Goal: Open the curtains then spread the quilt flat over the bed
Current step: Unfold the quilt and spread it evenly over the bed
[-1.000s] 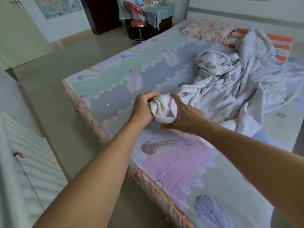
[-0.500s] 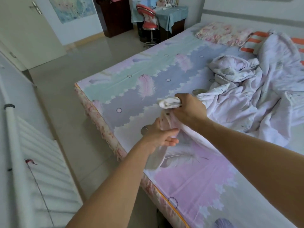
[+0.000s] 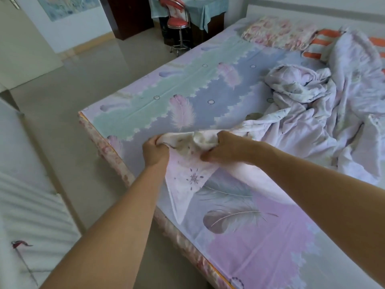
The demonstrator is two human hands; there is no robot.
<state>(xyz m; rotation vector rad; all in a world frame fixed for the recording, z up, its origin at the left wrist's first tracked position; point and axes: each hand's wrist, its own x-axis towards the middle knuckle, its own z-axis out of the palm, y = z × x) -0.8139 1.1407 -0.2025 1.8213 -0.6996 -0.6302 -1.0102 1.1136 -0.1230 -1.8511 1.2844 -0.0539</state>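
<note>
A pale lilac quilt [image 3: 325, 122] lies crumpled on the right half of the bed [image 3: 166, 94], which wears a pastel feather-print sheet. One quilt corner is pulled out toward the near left edge and hangs down in a point. My left hand [image 3: 155, 151] grips the edge of that corner. About a hand's width to its right, my right hand [image 3: 226, 148] is closed on the same edge. Both hands hold the fabric just above the sheet. No curtains show in this view.
A floral pillow [image 3: 279, 32] and an orange-striped pillow [image 3: 327, 40] lie at the head of the bed. A red stool [image 3: 179, 24] stands by a covered desk [image 3: 187, 7] beyond the bed. Tiled floor [image 3: 83, 80] runs along the bed's left side, with white furniture [image 3: 25, 205] at near left.
My hands have moved apart along the quilt's edge: the left came up and to the left. The bunched corner is now spread between them and hangs open.
</note>
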